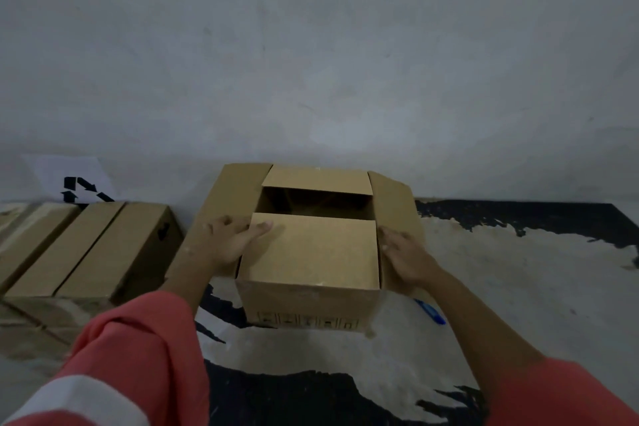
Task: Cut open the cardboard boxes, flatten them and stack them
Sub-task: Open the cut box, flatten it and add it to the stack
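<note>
A brown cardboard box [306,304] stands upright on the floor in front of me, its top open. The two side flaps are spread outward, the near and far flaps lie partly folded inward, and a dark gap shows the inside. My left hand [230,240] rests on the left side flap, its thumb lying on the near flap's corner. My right hand [404,254] lies with straight fingers on the right side flap, next to the near flap's edge. A blue cutter [430,312] lies on the floor just right of the box, partly hidden by my right forearm.
Several flattened or closed cardboard boxes [86,249] lie side by side at the left. A white sheet with a black recycling symbol [77,183] leans on the grey wall [311,62] behind them. The floor [501,287] is pale with worn black patches.
</note>
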